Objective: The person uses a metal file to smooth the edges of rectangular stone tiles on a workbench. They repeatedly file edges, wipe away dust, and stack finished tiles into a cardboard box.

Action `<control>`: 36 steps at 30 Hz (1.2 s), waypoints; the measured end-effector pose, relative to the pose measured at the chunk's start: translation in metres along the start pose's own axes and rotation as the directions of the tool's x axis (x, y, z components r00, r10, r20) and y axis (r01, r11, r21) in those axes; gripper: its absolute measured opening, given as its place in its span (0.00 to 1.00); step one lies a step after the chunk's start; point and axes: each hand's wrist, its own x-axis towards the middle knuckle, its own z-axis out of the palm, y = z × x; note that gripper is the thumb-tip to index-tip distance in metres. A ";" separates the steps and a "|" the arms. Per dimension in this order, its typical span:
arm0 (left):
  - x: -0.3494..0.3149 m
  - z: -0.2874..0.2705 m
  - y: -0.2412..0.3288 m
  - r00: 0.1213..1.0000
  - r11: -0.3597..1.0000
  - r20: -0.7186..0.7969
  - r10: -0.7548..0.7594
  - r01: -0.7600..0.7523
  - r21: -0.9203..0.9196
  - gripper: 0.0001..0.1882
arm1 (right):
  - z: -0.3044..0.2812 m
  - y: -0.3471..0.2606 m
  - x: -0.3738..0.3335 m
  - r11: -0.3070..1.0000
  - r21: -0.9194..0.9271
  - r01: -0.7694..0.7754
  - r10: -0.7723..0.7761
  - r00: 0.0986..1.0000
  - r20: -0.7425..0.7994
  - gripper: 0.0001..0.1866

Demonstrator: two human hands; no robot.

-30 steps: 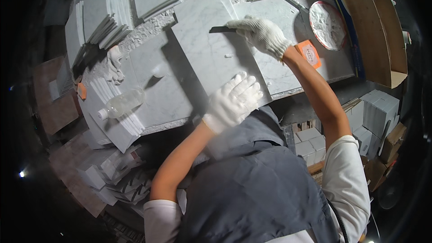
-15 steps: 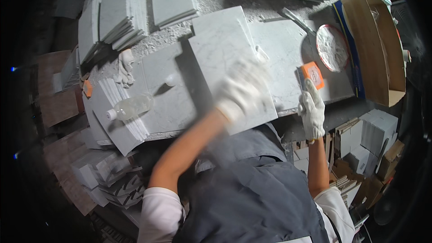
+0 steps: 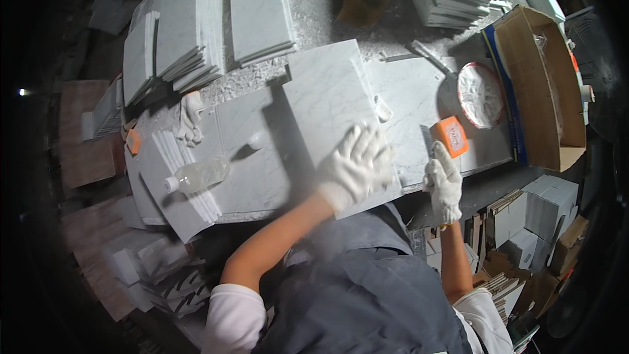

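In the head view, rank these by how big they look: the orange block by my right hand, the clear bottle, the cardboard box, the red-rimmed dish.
Cardboard box
Red-rimmed dish
Clear bottle: about as long, but narrower
Orange block

Spread left hand [image 3: 357,165] over pale slab [image 3: 327,92]. Held grey blade [image 3: 427,139] in right hand [image 3: 445,187], beside orange block [image 3: 452,136].

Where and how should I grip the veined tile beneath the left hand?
Probably by the near edge of the veined tile, coming from the grey apron side, thumb above and fingers below: that edge appears raised and projecting past the worktop.
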 end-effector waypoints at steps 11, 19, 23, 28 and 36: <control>0.019 -0.011 -0.026 0.994 0.658 0.099 0.045 0.044 -0.751 0.23 | -0.067 -0.076 0.024 0.961 -0.179 0.212 -0.251 0.939 -0.237 0.21; -0.004 -0.075 0.006 0.985 -0.066 -0.087 0.147 -0.078 -0.995 0.08 | -0.127 -0.100 0.064 0.776 -0.604 0.185 -0.387 0.895 -0.223 0.14; 0.013 -0.059 0.011 0.979 0.288 -0.135 -0.153 -0.087 -0.954 0.10 | -0.145 -0.106 0.079 0.478 -0.848 0.229 -0.544 0.835 -0.081 0.11; 0.026 -0.063 0.014 0.996 0.148 0.030 -0.081 0.042 -0.988 0.15 | -0.152 -0.107 0.096 0.197 -0.948 0.248 -0.622 0.779 0.074 0.09; 0.094 -0.031 0.016 0.965 0.592 0.248 0.086 0.151 -0.792 0.15 | -0.128 -0.099 0.103 0.172 -0.983 0.072 -0.452 0.892 -0.014 0.18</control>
